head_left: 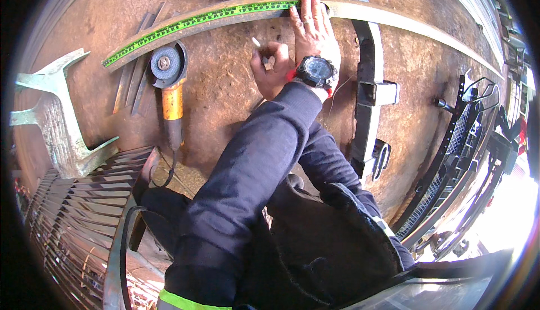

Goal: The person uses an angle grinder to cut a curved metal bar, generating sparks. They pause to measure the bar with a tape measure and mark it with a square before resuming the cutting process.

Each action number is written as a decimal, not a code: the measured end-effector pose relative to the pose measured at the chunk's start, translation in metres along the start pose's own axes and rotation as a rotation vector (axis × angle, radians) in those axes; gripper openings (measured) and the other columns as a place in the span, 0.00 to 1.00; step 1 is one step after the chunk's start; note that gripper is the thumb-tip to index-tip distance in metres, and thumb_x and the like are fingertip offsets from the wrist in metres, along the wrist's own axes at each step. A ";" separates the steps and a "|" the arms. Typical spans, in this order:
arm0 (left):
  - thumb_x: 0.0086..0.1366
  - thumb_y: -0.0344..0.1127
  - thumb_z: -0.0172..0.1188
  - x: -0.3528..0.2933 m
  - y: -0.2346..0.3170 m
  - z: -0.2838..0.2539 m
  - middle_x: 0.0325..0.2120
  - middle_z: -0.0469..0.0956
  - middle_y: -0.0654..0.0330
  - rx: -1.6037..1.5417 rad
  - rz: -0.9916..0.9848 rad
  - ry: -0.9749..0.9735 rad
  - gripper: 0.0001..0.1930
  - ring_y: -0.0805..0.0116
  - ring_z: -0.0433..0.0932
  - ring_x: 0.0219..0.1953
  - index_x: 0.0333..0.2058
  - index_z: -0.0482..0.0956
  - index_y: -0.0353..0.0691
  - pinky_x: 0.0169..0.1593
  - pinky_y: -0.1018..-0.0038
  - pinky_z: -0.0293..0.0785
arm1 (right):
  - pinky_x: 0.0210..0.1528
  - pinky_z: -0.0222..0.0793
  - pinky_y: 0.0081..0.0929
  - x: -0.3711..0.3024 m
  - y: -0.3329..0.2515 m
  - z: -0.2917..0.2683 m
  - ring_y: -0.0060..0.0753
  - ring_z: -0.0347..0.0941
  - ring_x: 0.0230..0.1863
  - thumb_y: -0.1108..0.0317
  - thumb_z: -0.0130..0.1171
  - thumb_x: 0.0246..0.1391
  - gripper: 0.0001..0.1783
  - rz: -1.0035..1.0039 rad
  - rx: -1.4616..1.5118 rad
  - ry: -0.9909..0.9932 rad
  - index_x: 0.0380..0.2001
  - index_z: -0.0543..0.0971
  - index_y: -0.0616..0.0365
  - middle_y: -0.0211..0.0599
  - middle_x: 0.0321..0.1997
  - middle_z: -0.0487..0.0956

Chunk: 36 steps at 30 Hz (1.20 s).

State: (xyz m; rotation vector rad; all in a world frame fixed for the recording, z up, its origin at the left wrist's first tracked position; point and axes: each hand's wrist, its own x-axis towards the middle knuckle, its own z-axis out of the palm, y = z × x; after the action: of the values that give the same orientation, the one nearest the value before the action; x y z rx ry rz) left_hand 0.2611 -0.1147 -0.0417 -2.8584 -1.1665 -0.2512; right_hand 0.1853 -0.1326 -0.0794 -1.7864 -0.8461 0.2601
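Head view: from my remote post I see left hand point(319, 43) open flat, fingers stretched out, pressing across long pale bar point(394, 16). Bright green tape point(194, 21), narrow, with rows of black marks, lies along bar, running leftward from these fingers; both look bowed in this lens. Right hand point(273, 69) is closed around short white stick point(256, 41), tip showing, just left of left wrist. Orange grinder point(172, 104) rests farther left of both grips; metal frame point(368, 121) stands right.

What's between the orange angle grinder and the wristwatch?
In the head view, the right hand, holding a short white stick, lies between the angle grinder and the wristwatch. Brown surface separates it from the grinder.
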 end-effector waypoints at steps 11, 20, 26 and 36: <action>0.69 0.37 0.42 0.003 0.006 -0.005 0.72 0.45 0.40 0.050 -0.039 -0.030 0.31 0.40 0.41 0.75 0.68 0.56 0.28 0.73 0.43 0.39 | 0.32 0.74 0.34 0.057 -0.004 0.015 0.44 0.76 0.27 0.75 0.68 0.43 0.10 -0.426 -0.155 0.110 0.29 0.76 0.61 0.42 0.25 0.77; 0.69 0.37 0.43 0.002 0.004 -0.001 0.72 0.47 0.39 0.063 -0.029 -0.026 0.30 0.38 0.42 0.74 0.67 0.57 0.27 0.72 0.40 0.38 | 0.31 0.72 0.38 0.061 -0.004 0.019 0.46 0.73 0.26 0.74 0.67 0.43 0.10 -0.482 -0.206 0.109 0.25 0.73 0.60 0.42 0.24 0.75; 0.69 0.37 0.44 0.004 0.007 -0.003 0.72 0.47 0.39 0.023 -0.041 -0.025 0.31 0.38 0.41 0.74 0.67 0.57 0.27 0.72 0.40 0.38 | 0.30 0.71 0.39 0.064 0.000 0.021 0.47 0.73 0.26 0.73 0.68 0.44 0.11 -0.515 -0.204 0.129 0.25 0.73 0.59 0.42 0.22 0.74; 0.69 0.37 0.44 0.002 0.002 -0.002 0.72 0.47 0.39 0.016 -0.049 -0.021 0.32 0.39 0.42 0.74 0.68 0.56 0.26 0.72 0.42 0.38 | 0.31 0.72 0.38 0.063 -0.006 0.020 0.47 0.74 0.27 0.71 0.69 0.44 0.11 -0.482 -0.239 0.048 0.24 0.74 0.58 0.43 0.23 0.76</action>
State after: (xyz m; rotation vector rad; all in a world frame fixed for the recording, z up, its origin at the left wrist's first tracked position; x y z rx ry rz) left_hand 0.2636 -0.1153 -0.0390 -2.8285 -1.2384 -0.2129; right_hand 0.2172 -0.0753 -0.0673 -1.7328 -1.2815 -0.2051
